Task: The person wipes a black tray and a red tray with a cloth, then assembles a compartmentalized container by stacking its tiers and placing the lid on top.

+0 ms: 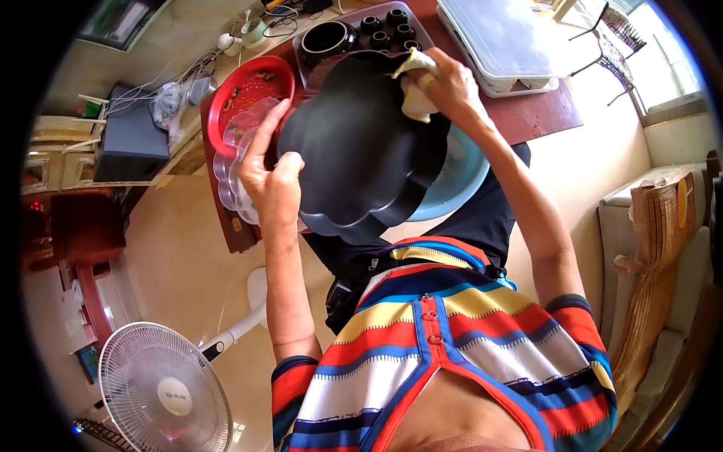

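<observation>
A large black tray [354, 143] with a scalloped, flower-like rim is tilted up in front of me, above my lap. My left hand [271, 177] is closed on its left edge, the thumb on the near face and the other fingers partly hidden. At the upper right rim, my right hand [452, 87] grips a crumpled pale yellow cloth [418, 98] against the tray. Below the tray, a light blue basin [459, 184] shows partly; the tray covers the rest. A clear scalloped plastic piece [232, 181] lies just left of my left hand.
On the dark red table [553, 113] are a red basin [252, 87], a tray of black cups [370, 25] with a black bowl [327, 39], and a lidded clear plastic box [501, 38]. A standing fan [167, 392] is at lower left, a sofa [655, 248] at right.
</observation>
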Demonstrator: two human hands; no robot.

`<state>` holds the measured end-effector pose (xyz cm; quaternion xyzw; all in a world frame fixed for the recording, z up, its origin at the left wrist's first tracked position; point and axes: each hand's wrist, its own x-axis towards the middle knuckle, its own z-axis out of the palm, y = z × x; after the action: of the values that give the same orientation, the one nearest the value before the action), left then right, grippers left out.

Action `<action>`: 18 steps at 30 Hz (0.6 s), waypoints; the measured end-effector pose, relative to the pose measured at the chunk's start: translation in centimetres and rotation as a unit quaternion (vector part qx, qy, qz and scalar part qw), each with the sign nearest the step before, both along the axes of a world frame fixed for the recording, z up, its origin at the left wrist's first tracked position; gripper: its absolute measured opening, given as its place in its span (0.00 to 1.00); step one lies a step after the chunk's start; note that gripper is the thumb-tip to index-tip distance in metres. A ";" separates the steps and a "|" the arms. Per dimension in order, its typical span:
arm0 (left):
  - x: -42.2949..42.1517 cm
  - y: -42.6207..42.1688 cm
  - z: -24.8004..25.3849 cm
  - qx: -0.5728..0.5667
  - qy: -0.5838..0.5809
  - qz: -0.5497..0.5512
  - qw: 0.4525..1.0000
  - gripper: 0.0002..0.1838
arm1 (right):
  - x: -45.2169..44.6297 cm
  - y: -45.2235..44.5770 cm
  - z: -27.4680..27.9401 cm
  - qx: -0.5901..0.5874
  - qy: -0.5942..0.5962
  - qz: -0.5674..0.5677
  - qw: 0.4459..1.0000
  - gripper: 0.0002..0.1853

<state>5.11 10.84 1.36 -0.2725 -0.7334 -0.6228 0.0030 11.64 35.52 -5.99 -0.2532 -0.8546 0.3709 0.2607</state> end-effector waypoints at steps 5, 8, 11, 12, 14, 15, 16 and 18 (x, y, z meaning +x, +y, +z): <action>0.5 -0.2 0.3 0.051 -0.022 0.070 0.996 0.33 | 0.6 -1.4 -7.5 -0.164 -0.001 0.005 0.986 0.16; -0.4 -0.4 0.3 0.071 0.014 0.078 0.994 0.33 | 1.1 -3.9 -12.2 -0.267 0.035 0.016 0.963 0.18; 0.0 -0.4 0.5 0.017 -0.002 0.075 0.997 0.33 | 1.5 -3.4 -10.5 -0.333 0.013 0.040 0.942 0.17; 0.2 -0.6 0.7 0.014 0.000 0.075 0.997 0.33 | 1.5 -2.6 -9.9 -0.358 -0.008 0.073 0.931 0.18; 0.5 -0.7 1.0 -0.061 0.000 0.072 0.996 0.33 | 1.3 -1.8 -7.0 -0.290 -0.090 0.029 0.952 0.21; 0.3 -0.7 0.8 -0.045 0.020 0.075 0.996 0.33 | 1.3 -1.5 -6.2 -0.222 -0.082 0.025 0.971 0.22; 0.1 -0.6 0.8 -0.044 0.019 0.076 0.996 0.33 | 1.1 -1.1 -5.6 -0.153 -0.073 0.021 0.985 0.22; -0.2 -0.5 1.3 -0.012 0.034 0.100 0.994 0.33 | 0.8 -0.2 -3.7 -0.133 -0.040 0.054 0.989 0.23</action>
<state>4.86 10.38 2.61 -0.2188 -0.7639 -0.6008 0.0871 12.49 35.29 -9.68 -0.2536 -0.8201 0.4840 0.1697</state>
